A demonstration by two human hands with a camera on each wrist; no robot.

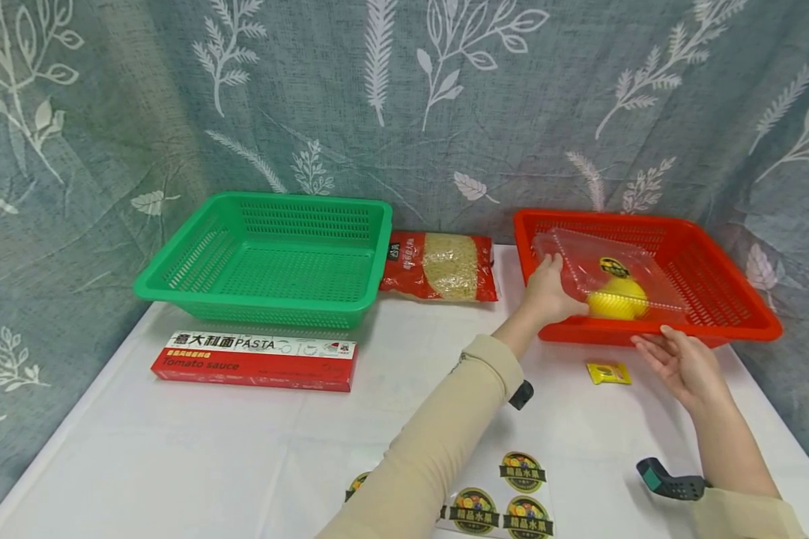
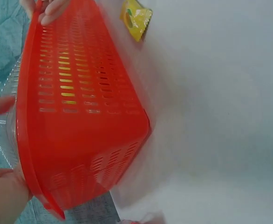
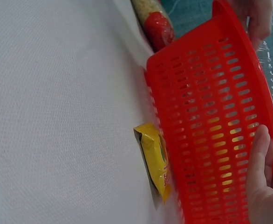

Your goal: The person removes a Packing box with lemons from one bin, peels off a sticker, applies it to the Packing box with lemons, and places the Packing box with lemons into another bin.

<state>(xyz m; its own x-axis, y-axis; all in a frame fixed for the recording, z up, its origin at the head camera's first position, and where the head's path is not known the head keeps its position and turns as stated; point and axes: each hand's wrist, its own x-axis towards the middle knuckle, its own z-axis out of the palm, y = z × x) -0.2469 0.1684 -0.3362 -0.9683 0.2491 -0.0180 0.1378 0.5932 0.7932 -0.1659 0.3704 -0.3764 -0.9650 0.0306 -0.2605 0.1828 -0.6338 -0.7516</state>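
Observation:
A clear plastic container (image 1: pixel 654 288) with a round black-and-gold sticker on its lid sits tilted in the red basket (image 1: pixel 748 307). Yellow fruit (image 1: pixel 618 299) shows through its front; the exact kind is unclear. My left hand (image 1: pixel 554 293) grips the container's left end, thumb and fingers apart around it. At the basket's front rim, my right hand (image 1: pixel 691 370) pinches the edge, with its thumb and fingers on either side. A small yellow packet (image 1: pixel 608 373) lies on the table just in front of the basket, also beside its wall in the right wrist view.
A green basket (image 1: pixel 263 311) stands at the back left, with a red pasta box (image 1: pixel 252 364) before it. Between the baskets lies a red bag of pasta (image 1: pixel 438 266). A sheet of round stickers (image 1: pixel 522 471) is at the front, partly under my left sleeve.

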